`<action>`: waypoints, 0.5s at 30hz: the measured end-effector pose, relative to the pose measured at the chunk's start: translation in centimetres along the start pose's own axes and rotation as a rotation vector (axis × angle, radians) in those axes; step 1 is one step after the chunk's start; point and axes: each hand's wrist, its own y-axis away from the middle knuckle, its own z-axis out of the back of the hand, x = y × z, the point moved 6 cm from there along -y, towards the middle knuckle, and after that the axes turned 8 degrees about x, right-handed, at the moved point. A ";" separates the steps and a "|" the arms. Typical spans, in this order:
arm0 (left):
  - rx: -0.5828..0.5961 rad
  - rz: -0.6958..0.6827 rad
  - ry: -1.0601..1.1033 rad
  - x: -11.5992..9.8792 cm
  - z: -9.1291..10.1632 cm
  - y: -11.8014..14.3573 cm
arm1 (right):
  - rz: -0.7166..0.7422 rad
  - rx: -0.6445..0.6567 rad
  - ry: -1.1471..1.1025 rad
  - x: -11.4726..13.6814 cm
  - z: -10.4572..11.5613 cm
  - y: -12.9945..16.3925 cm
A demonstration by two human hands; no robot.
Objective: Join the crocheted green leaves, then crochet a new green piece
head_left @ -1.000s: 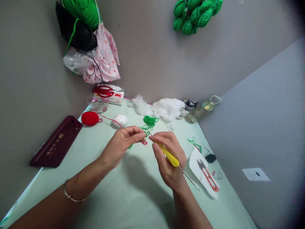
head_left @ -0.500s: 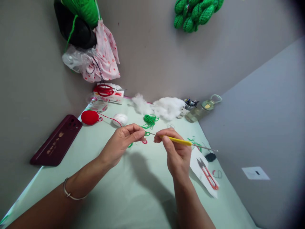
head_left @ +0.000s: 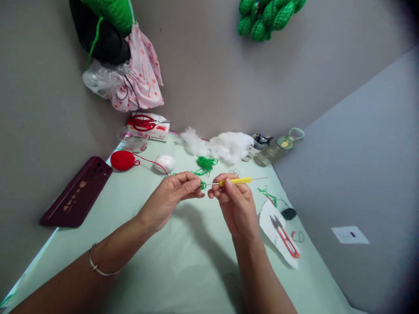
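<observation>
Between the fingertips of my left hand (head_left: 175, 194) is a small piece of green crochet (head_left: 203, 185), partly hidden by the fingers. My right hand (head_left: 236, 203) is closed around the yellow handle of a crochet hook (head_left: 240, 181). The hook's thin metal shaft points left and its tip meets the green piece; the tip itself is too small to make out. Just beyond the hands lies a loose tangle of green yarn (head_left: 206, 163). A ball of red yarn (head_left: 122, 160) sends a strand past a white yarn ball (head_left: 164, 163) toward my left hand.
White stuffing (head_left: 231, 146) lies along the back, beside a pen cup (head_left: 252, 150) and a bottle (head_left: 276, 148). Thread snips (head_left: 284, 237) rest on white paper at right. A dark red phone (head_left: 77, 192) lies left; red-handled scissors (head_left: 144, 123) sit on a box (head_left: 160, 134).
My right hand has turned, so the hook now lies nearly level instead of slanting down to the right. The green piece has shifted slightly, and the red loop under it is out of sight.
</observation>
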 end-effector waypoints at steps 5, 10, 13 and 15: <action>0.034 -0.024 0.011 0.3 -0.9 -0.1 | 0.049 0.059 0.036 0.1 -0.9 0.2; 0.038 -0.036 -0.016 0.4 -1.0 0.1 | 0.054 0.042 0.036 0.0 -0.7 0.2; 0.108 -0.019 -0.099 0.2 -1.1 0.2 | 0.043 -0.007 0.001 0.1 -0.3 0.4; 0.132 0.005 -0.164 -0.1 -1.1 0.3 | 0.041 -0.026 -0.014 0.4 -0.1 0.5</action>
